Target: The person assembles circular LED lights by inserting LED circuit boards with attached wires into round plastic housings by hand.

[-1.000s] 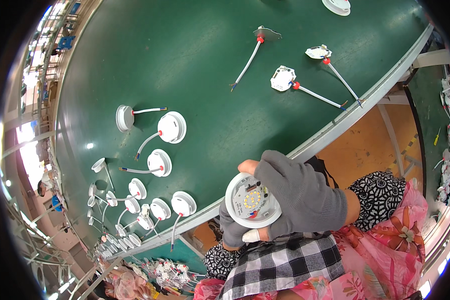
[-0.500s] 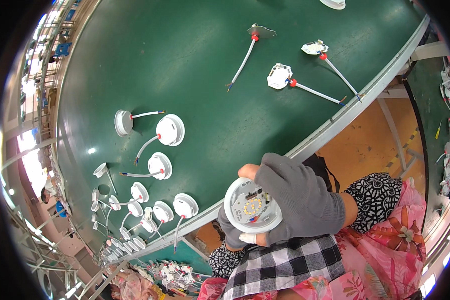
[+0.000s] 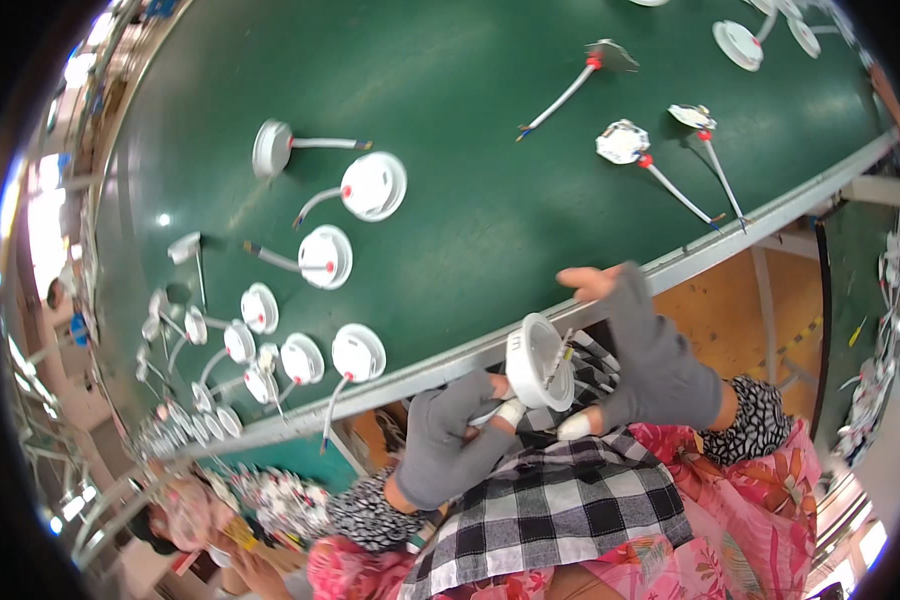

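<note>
A round white lamp housing (image 3: 532, 362) is tilted on its side in front of my lap, a little below the table edge. My left hand (image 3: 458, 430), in a grey fingerless glove, is closed at its left side, with white coverings on some fingertips. How its fingers grip the housing is partly hidden. My right hand (image 3: 642, 362), gloved alike, is apart from the housing on its right. Its fingers are spread, the upper ones toward the table, and nothing is in them. Small wire-like parts (image 3: 564, 350) show at the housing's right side, too blurred to make out.
On the green table (image 3: 470, 230) several white lamp housings (image 3: 358, 352) with grey cables lie left. Octagonal white boards (image 3: 622, 142) with cables lie right. The metal table edge (image 3: 670, 265) runs before me. Another person's hand (image 3: 258, 572) is at lower left.
My right hand has let go of the lamp housing and moved right. The housing has turned from face-up to tilted. My left hand, mostly hidden before, now shows. The view has shifted.
</note>
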A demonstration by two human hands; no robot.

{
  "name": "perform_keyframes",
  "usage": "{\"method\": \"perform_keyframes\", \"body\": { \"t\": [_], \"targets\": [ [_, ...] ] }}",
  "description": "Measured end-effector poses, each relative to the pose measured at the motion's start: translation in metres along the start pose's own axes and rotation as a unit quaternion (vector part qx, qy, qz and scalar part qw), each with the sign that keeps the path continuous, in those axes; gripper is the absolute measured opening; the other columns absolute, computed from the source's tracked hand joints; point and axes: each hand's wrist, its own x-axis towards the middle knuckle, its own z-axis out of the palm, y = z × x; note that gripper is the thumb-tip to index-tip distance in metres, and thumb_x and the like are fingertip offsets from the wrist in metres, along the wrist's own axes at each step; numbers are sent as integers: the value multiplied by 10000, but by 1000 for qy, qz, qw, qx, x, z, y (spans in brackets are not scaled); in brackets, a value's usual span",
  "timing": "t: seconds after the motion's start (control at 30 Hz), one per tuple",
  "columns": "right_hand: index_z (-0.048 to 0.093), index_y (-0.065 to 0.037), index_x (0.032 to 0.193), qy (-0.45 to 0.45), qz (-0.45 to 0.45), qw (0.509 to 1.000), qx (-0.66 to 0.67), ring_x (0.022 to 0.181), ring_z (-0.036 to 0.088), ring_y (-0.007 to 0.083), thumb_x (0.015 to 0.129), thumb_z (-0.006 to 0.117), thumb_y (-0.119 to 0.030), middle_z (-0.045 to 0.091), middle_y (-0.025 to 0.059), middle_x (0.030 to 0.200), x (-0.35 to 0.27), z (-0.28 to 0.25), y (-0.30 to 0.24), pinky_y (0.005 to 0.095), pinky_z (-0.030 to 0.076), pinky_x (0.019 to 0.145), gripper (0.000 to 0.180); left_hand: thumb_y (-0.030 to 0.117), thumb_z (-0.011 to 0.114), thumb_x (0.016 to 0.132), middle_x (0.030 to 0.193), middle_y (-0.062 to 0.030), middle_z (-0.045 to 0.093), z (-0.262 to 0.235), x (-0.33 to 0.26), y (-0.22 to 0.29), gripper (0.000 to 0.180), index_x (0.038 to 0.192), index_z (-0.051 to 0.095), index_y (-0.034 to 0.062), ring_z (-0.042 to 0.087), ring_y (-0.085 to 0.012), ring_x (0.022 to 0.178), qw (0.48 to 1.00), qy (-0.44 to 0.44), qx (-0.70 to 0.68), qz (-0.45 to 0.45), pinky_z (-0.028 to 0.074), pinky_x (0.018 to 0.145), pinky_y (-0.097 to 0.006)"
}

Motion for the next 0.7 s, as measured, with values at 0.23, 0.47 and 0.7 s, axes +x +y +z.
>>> {"method": "perform_keyframes", "body": {
  "t": [0.23, 0.47, 0.7],
  "targets": [
    [429, -94, 1421, -75, -99, 984, -125, 1051, 444, 350, 599, 886, -330, 419, 162, 1181, -11, 39, -14, 434, 431, 907, 969, 157, 651, 835, 590, -130, 586, -4, -25, 1, 245, 1056, 604, 63, 624, -324, 530, 991, -120, 63, 4, 461, 494, -366],
    [536, -47, 1185, -140, 73, 964, 214, 1055, 503, 224, 651, 845, -191, 474, 94, 1099, -56, 80, 0, 329, 409, 925, 634, 78, 633, 880, 719, -129, 627, 3, -53, -31, 202, 1075, 600, 39, 662, -217, 608, 980, -186, -69, 19, 472, 562, -302],
    [558, -46, 1161, -122, 126, 912, 371, 1059, 495, 181, 671, 860, -245, 485, 66, 1095, -73, 103, 17, 313, 402, 918, 610, 111, 666, 935, 826, -92, 667, 22, -71, -58, 168, 1076, 601, 47, 684, -181, 716, 968, -186, -169, -22, 503, 633, -285]
  ]
}}
